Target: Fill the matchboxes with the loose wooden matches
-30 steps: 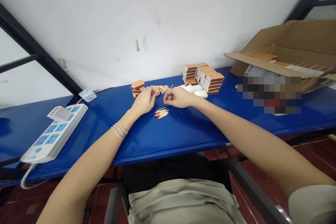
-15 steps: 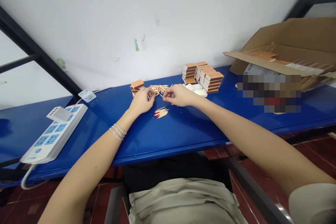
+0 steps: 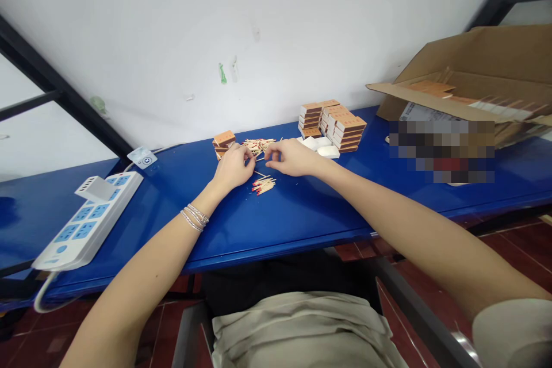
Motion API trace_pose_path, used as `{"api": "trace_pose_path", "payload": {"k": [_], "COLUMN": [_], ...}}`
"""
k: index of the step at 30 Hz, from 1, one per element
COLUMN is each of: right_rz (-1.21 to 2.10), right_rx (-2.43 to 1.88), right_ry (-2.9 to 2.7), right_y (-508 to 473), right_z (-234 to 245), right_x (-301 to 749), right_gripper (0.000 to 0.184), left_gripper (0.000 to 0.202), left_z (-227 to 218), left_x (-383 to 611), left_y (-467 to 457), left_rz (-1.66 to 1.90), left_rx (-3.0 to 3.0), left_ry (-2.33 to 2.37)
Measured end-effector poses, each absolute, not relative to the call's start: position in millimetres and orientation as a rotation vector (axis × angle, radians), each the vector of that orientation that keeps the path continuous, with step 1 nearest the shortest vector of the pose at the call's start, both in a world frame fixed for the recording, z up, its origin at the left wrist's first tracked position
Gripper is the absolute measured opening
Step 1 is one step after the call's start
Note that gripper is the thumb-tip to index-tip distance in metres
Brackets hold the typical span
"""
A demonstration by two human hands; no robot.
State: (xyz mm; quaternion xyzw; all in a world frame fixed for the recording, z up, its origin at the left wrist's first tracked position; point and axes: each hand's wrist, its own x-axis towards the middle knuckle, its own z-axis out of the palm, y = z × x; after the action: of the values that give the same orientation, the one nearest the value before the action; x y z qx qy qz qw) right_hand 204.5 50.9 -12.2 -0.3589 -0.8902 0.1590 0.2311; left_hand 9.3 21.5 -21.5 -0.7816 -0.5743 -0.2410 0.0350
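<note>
My left hand (image 3: 235,167) is closed in a pinch beside a heap of loose matches (image 3: 257,146). A single match (image 3: 260,159) sticks out from its fingertips toward the right. My right hand (image 3: 293,157) hovers just to the right of that match, its thumb and forefinger apart with nothing visible between them. Nearer to me on the blue table lies a smaller bunch of matches (image 3: 264,186), red heads mostly to the left. One match (image 3: 261,174) lies askew at the bunch's far side.
Matchboxes (image 3: 225,138) stand behind my left hand. Larger stacks of matchboxes (image 3: 345,126) and several white pieces (image 3: 328,152) are behind my right forearm. An open cardboard box (image 3: 474,77) stands at the right. A power strip (image 3: 90,221) lies on the left of the blue table (image 3: 284,218).
My right thumb and forefinger have parted from the match they pinched. A match now lies askew beyond the small bunch. My left hand has hardly moved.
</note>
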Motion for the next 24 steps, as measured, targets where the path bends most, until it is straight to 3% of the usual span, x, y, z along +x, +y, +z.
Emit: {"api": "trace_pose_path", "payload": {"k": [3,5,9,24], "right_rz": [0.402,0.382,0.356,0.527], "right_rx": [-0.987,-0.988,-1.035,-1.17], "right_ry": [-2.38,-2.374,-2.385,-2.498], "right_y": [53,53,55,53], "right_z": [-16,-17,-13,-14], "right_x": [203,202,204,204], "right_gripper": [0.028,0.022,0.015,0.014], "left_gripper": [0.009,0.01,0.009,0.017], "left_z": [-17,-15,-14,-22], "left_x": [10,10,9,2], "left_y": [16,13,13,23], "left_rz": [-0.813,-0.829,-0.842,-0.699], "left_rx": [-2.518,-2.56,-2.595,-2.736], "left_ry": [-1.544,-1.476,-1.457,-1.472]}}
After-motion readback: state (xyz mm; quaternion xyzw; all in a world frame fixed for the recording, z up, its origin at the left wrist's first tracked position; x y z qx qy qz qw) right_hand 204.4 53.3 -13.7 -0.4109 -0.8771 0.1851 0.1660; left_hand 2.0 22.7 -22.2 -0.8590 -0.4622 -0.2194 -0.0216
